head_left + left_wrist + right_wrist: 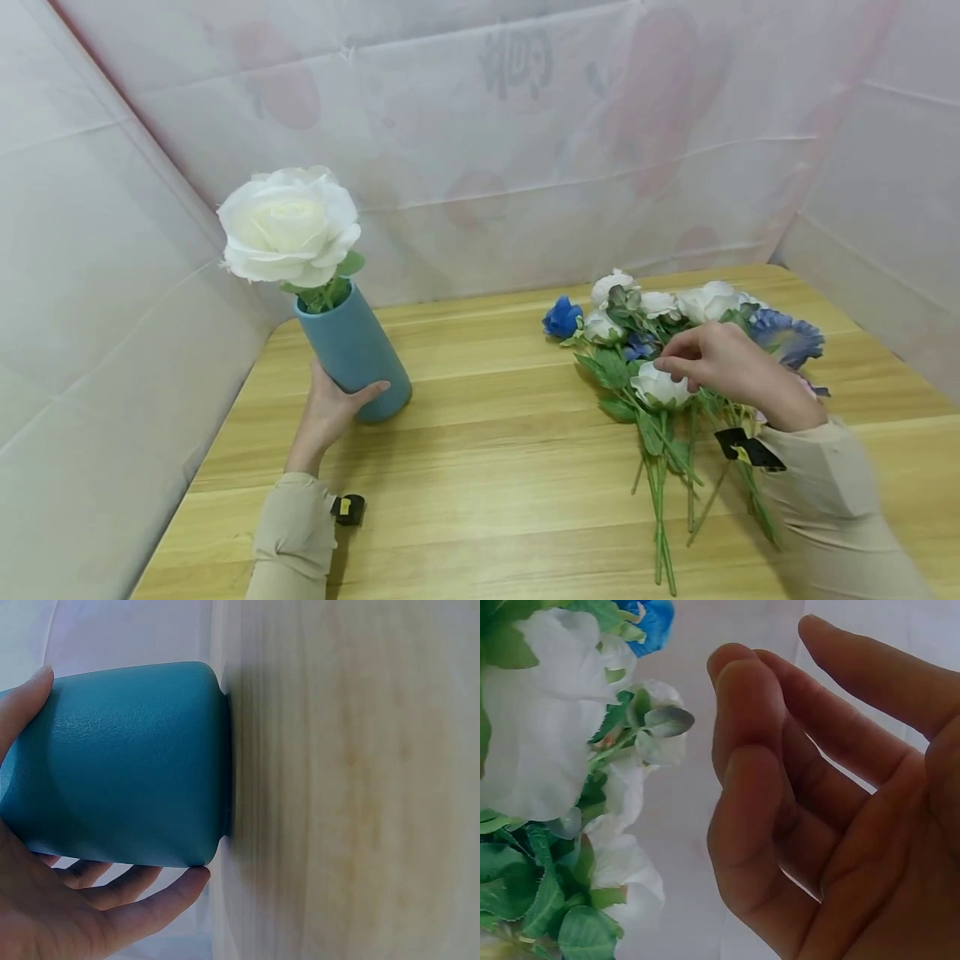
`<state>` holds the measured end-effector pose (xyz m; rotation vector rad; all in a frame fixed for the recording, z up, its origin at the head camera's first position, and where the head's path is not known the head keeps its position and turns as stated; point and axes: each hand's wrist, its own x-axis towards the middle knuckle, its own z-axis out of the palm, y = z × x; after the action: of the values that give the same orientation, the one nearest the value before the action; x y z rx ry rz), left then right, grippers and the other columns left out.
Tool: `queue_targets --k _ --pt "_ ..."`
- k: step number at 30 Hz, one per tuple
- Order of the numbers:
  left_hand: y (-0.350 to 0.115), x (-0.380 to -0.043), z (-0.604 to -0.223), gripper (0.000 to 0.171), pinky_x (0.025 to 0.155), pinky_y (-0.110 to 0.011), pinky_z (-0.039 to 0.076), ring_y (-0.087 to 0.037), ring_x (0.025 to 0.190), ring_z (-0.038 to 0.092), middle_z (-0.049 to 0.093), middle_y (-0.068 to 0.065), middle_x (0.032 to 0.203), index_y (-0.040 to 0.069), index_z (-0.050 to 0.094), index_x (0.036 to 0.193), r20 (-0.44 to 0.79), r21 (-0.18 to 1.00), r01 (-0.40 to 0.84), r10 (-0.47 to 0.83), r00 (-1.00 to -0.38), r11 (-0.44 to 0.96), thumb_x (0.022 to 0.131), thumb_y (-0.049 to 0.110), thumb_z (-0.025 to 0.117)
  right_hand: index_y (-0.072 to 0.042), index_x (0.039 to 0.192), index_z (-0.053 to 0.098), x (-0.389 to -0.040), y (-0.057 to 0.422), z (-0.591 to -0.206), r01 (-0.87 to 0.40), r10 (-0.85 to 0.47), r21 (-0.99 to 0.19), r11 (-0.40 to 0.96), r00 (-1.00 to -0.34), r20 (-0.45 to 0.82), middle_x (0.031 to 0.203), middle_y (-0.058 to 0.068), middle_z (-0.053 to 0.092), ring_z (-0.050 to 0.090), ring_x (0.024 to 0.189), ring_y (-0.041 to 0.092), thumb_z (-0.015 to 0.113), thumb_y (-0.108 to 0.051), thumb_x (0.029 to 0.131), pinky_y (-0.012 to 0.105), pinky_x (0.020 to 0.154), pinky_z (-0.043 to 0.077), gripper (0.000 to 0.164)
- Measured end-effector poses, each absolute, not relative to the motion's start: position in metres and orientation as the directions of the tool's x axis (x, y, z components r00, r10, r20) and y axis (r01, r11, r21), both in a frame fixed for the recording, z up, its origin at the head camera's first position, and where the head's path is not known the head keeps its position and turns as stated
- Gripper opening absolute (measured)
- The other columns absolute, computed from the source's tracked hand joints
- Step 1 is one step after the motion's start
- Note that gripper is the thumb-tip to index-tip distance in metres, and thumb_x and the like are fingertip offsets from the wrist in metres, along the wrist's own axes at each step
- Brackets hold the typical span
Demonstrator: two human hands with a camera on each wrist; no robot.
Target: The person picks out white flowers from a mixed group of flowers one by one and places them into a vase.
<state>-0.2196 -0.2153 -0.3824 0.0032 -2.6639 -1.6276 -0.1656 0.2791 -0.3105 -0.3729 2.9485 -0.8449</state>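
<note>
On the left of the table stands a blue-green vase [348, 350] with a large white artificial flower [288, 225] in it. My left hand [330, 412] grips the vase low down, the thumb across its front and the fingers round its side. The left wrist view shows the base of the vase [142, 765] at the wood surface, with fingertips along its side. My right hand [720, 367] is over a pile of artificial flowers, close above a white flower [660, 387]. In the right wrist view its fingers [746, 795] are loosely bent, with nothing between them and the thumb.
The pile holds several white flowers [708, 300], a blue rose [562, 318] and a ruffled blue-purple flower [787, 337]. Green stems [660, 508] point towards the table's front. Pale cloth walls [480, 150] stand behind and beside the wooden table [480, 467].
</note>
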Motion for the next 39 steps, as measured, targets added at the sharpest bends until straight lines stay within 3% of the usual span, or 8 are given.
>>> queue_targets --k 7,14,26,39 --pt "-0.215 -0.219 -0.382 0.115 0.116 -0.063 0.024 -0.045 0.147 0.022 0.016 -0.026 0.160 0.007 -0.010 0.158 0.019 0.892 0.013 -0.010 -1.000 0.452 0.088 0.022 0.081 -0.007 0.089 0.076 -0.169 0.283 -0.319 -0.204 -0.279 -0.538 0.818 -0.959 -0.060 0.072 -0.002 0.064 0.059 0.060 0.020 0.065 -0.021 0.101 0.032 0.050 0.045 0.021" --pt "-0.214 -0.218 -0.380 0.115 0.117 -0.063 0.023 -0.045 0.147 0.021 0.015 -0.026 0.161 0.007 -0.010 0.158 0.010 0.895 0.007 -0.005 -1.000 0.445 0.089 0.023 0.081 -0.012 0.070 0.068 -0.168 0.287 -0.334 -0.248 -0.343 -0.532 0.810 -0.935 -0.086 0.060 -0.003 0.056 0.051 0.048 0.014 0.069 -0.018 0.098 0.029 0.047 0.042 0.028" --pt "-0.214 -0.217 -0.380 0.115 0.117 -0.063 0.023 -0.045 0.147 0.021 0.014 -0.026 0.161 0.007 -0.010 0.158 0.010 0.895 0.007 -0.003 -1.000 0.447 0.089 0.023 0.081 -0.010 0.068 0.070 -0.166 0.288 -0.357 -0.230 -0.395 -0.557 0.798 -0.898 -0.196 0.057 -0.002 0.060 0.054 0.047 0.013 0.066 -0.014 0.098 0.029 0.046 0.048 0.031" --pt "-0.215 -0.218 -0.379 0.115 0.116 -0.064 0.024 -0.046 0.147 0.021 0.014 -0.026 0.161 0.007 -0.010 0.158 0.002 0.892 -0.003 -0.011 -1.000 0.453 0.089 0.024 0.081 -0.009 0.058 0.065 -0.165 0.280 -0.362 -0.155 -0.328 -0.519 0.841 -0.908 -0.260 0.047 -0.003 0.054 0.049 0.039 0.009 0.065 -0.015 0.098 0.030 0.045 0.048 0.041"
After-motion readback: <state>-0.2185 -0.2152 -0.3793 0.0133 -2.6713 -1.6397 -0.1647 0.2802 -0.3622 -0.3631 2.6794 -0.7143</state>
